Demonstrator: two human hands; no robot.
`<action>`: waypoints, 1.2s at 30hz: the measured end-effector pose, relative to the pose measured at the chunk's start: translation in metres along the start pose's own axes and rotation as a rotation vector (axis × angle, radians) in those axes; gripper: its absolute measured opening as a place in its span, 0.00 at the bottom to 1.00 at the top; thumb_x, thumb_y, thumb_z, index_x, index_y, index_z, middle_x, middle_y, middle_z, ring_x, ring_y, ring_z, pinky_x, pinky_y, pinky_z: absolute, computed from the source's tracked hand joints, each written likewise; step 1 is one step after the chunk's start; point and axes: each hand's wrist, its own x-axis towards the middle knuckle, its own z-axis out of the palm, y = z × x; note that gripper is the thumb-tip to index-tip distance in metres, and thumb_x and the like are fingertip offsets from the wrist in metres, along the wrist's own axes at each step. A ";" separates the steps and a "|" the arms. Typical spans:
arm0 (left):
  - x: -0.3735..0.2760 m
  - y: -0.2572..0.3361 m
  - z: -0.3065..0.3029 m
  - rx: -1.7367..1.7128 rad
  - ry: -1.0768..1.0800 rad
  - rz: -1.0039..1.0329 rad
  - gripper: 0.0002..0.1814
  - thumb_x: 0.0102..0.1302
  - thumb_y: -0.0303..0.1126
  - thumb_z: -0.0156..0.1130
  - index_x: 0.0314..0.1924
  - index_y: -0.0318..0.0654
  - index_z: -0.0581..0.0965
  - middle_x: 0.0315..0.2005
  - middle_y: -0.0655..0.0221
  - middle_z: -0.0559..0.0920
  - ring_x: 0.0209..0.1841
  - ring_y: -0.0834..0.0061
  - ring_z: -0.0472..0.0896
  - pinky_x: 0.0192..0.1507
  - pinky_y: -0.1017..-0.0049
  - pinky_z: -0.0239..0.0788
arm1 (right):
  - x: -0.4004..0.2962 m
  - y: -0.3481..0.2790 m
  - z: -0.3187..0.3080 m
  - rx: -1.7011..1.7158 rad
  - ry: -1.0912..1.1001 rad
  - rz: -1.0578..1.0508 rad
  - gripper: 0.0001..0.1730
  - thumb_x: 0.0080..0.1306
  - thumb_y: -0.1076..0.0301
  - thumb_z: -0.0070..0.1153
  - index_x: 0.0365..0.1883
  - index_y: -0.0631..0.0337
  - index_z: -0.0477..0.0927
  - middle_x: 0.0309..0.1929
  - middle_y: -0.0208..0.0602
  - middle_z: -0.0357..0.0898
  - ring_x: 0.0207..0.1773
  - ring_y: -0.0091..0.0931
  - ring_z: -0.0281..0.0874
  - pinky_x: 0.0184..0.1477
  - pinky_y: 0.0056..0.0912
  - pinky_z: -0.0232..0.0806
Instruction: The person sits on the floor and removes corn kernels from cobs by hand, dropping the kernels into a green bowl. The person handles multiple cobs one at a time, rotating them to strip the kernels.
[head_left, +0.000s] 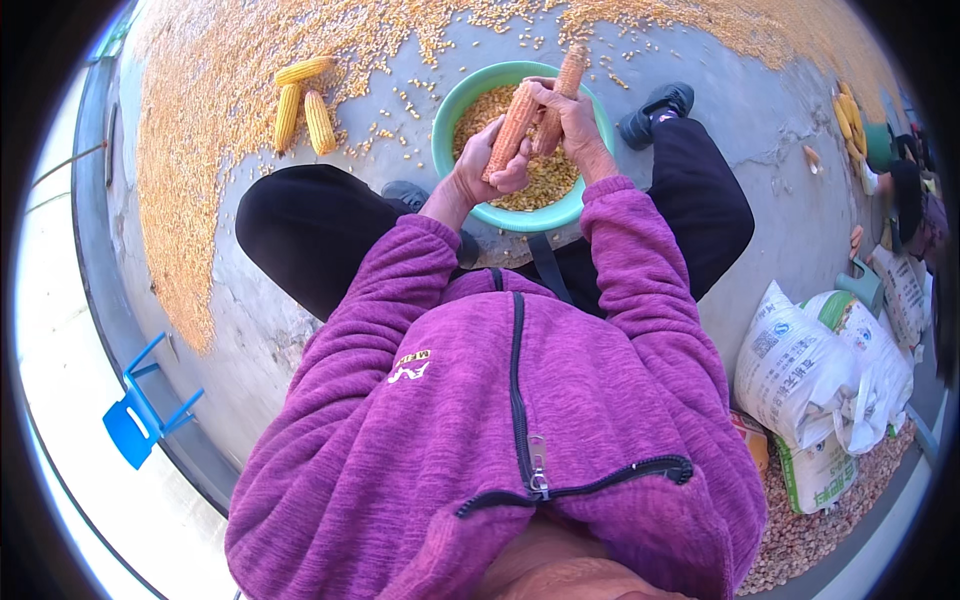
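My left hand (480, 165) is closed around a reddish corn cob (511, 131), which looks bare of most kernels. A second bare-looking cob (570, 71) is in my right hand (574, 120), held upright beside the first, and the two cobs meet or nearly meet. Both hands are over a green plastic basin (525, 219) between my legs. Loose yellow corn kernels (536, 187) lie in the basin, partly hidden by my hands and the cobs.
Corn kernels (180, 187) spread over the concrete floor, with several yellow ears (319, 122) at the left. A blue chair (135, 424) stands lower left. White woven sacks (795, 367) lie at the right, near a green stool (857, 285). Another person (906, 195) is at the far right.
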 end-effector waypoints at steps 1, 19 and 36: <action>0.001 0.000 0.002 0.022 -0.009 -0.020 0.35 0.76 0.57 0.27 0.37 0.33 0.75 0.13 0.63 0.73 0.06 0.78 0.60 0.12 0.76 0.53 | -0.001 -0.003 -0.002 -0.008 -0.023 -0.020 0.16 0.61 0.65 0.65 0.44 0.65 0.82 0.36 0.32 0.81 0.38 0.22 0.77 0.40 0.26 0.69; 0.057 -0.019 -0.034 0.490 0.763 -0.086 0.15 0.72 0.48 0.51 0.42 0.45 0.75 0.24 0.77 0.75 0.21 0.83 0.66 0.25 0.81 0.59 | -0.160 -0.175 -0.074 0.346 0.707 -1.036 0.11 0.63 0.77 0.60 0.42 0.68 0.74 0.29 0.37 0.79 0.24 0.24 0.79 0.26 0.26 0.73; 0.109 -0.022 -0.076 0.696 0.798 -0.359 0.15 0.75 0.47 0.45 0.38 0.47 0.74 0.27 0.80 0.76 0.23 0.85 0.70 0.26 0.83 0.64 | -0.659 0.004 -0.187 -1.212 2.811 0.026 0.23 0.60 0.63 0.63 0.50 0.64 0.73 0.48 0.45 0.75 0.47 0.35 0.78 0.41 0.39 0.74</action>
